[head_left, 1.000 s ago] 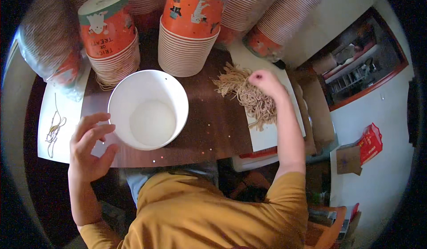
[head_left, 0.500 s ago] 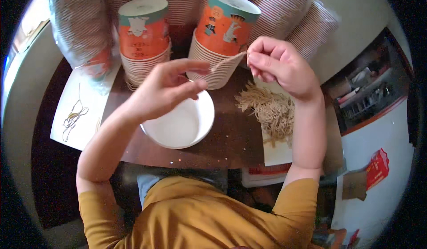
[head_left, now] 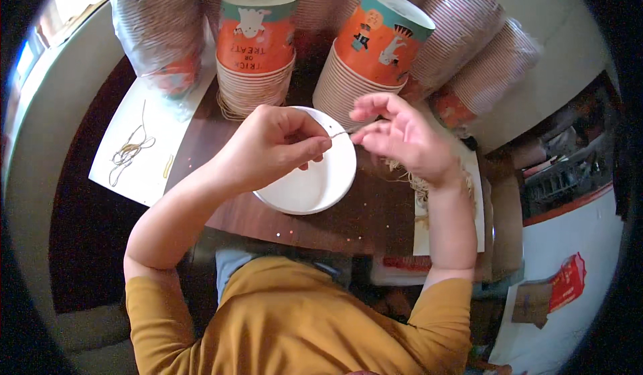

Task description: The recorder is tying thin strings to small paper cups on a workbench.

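My left hand is closed in a pinch on one end of a short piece of twine, above a white paper bucket. The bucket stands mouth up on the brown table. My right hand is beside the twine's other end, thumb and fingers apart; whether a fingertip still touches the twine is hard to tell. Under my right wrist, partly hidden, lies a pile of cut beige twine on a white sheet.
Two upside-down stacks of orange paper buckets, left and right, stand behind. Plastic-wrapped bucket stacks line the back. At left, a white sheet bears dark, thin cord. Small white bits lie near the front edge.
My left hand, open before, now pinches the twine. The right hand has loosened its pinch and come lower. The view has shifted, so the table's things appear further right.
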The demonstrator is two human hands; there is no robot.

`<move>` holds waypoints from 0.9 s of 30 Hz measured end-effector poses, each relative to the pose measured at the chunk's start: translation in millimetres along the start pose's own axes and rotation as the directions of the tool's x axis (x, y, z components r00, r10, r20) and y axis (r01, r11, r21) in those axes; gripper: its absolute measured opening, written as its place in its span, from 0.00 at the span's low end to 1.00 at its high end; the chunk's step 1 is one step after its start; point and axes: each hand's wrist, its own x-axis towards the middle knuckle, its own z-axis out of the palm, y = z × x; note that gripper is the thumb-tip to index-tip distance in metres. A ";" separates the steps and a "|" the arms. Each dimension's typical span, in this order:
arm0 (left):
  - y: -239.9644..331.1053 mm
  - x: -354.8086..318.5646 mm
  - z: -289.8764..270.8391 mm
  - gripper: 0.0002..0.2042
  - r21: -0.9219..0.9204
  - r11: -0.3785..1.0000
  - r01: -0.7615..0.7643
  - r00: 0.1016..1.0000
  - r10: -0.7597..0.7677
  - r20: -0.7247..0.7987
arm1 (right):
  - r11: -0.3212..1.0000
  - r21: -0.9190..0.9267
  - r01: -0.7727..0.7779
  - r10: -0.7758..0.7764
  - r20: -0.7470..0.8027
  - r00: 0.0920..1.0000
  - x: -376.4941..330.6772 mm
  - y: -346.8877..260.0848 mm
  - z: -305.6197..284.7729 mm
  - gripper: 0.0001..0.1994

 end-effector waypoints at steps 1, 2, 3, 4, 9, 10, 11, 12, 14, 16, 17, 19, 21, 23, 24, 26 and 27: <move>0.5 -1.5 -0.2 0.08 -0.002 1.000 0.012 1.000 -0.012 -0.005 | 0.997 0.061 0.042 -0.044 0.032 0.999 0.6 5.0 7.2 0.31; 3.9 -1.8 -0.2 0.08 0.068 0.997 0.028 0.999 -0.030 0.023 | 0.989 0.124 0.081 -0.090 0.062 0.994 2.1 9.0 17.1 0.37; 7.4 -2.3 0.0 0.08 0.138 0.989 0.043 0.997 -0.050 0.049 | 0.979 0.181 0.089 -0.105 0.085 0.991 4.1 9.8 27.0 0.40; 10.2 -2.2 1.1 0.08 0.130 0.990 0.055 0.997 -0.061 0.045 | 0.978 0.197 0.067 -0.091 0.113 0.989 5.5 9.5 35.5 0.40; 22.7 -1.9 -12.5 0.08 0.132 0.989 0.065 0.995 -0.074 0.062 | 0.977 0.086 0.193 -0.188 -0.061 0.980 9.5 15.3 58.6 0.15; 23.4 -2.3 -15.1 0.08 0.148 0.985 0.085 0.994 -0.093 0.053 | 0.971 -0.079 0.224 -0.229 -0.074 0.970 8.9 13.7 57.2 0.13; 22.8 -3.0 -16.9 0.08 0.152 0.984 0.095 0.994 -0.103 0.040 | 0.938 -0.244 0.248 -0.274 -0.082 0.958 8.3 11.1 54.5 0.10; 22.6 -2.1 -16.9 0.08 0.130 0.988 0.087 0.994 -0.095 0.052 | 0.830 -0.445 0.337 -0.412 -0.081 0.908 10.3 10.9 52.3 0.06; 22.2 -3.0 -18.1 0.08 0.109 0.991 0.080 0.994 -0.088 0.063 | 0.764 -0.513 0.391 -0.474 -0.036 0.880 12.2 6.1 53.8 0.06; 21.4 -5.0 -19.5 0.07 0.034 0.995 0.097 0.994 -0.099 0.055 | 0.689 -0.581 0.433 -0.529 0.006 0.849 11.3 0.0 55.7 0.07; 21.6 -5.5 -19.3 0.07 0.033 0.995 0.098 0.993 -0.099 0.058 | 0.617 -0.646 0.449 -0.568 0.030 0.823 10.6 -3.5 56.4 0.07; 23.5 -6.2 -17.9 0.07 -0.035 0.995 0.094 0.995 -0.092 0.046 | 0.539 -0.708 0.455 -0.602 0.054 0.797 9.6 -4.1 56.8 0.07; 25.3 -6.5 -17.7 0.07 -0.067 0.995 0.073 0.996 -0.070 0.048 | 0.419 -0.758 0.500 -0.698 0.084 0.712 10.6 -2.8 56.2 0.08; 28.6 -7.2 -17.3 0.07 -0.099 0.994 0.050 0.998 -0.046 0.046 | 0.367 -0.778 0.509 -0.709 0.120 0.695 10.3 -4.4 53.3 0.08; 30.6 -7.3 -17.6 0.07 -0.098 0.992 0.073 0.996 -0.068 0.052 | 0.316 -0.794 0.519 -0.720 0.155 0.677 10.3 -5.1 52.4 0.08; 32.9 -7.6 -18.5 0.06 -0.098 0.991 0.096 0.994 -0.090 0.058 | 0.295 -0.796 0.529 -0.726 0.173 0.666 6.7 -6.9 53.3 0.08; 33.2 -6.9 -18.4 0.06 -0.065 0.993 0.103 0.993 -0.099 0.063 | 0.274 -0.797 0.539 -0.732 0.191 0.654 4.9 -7.5 52.7 0.08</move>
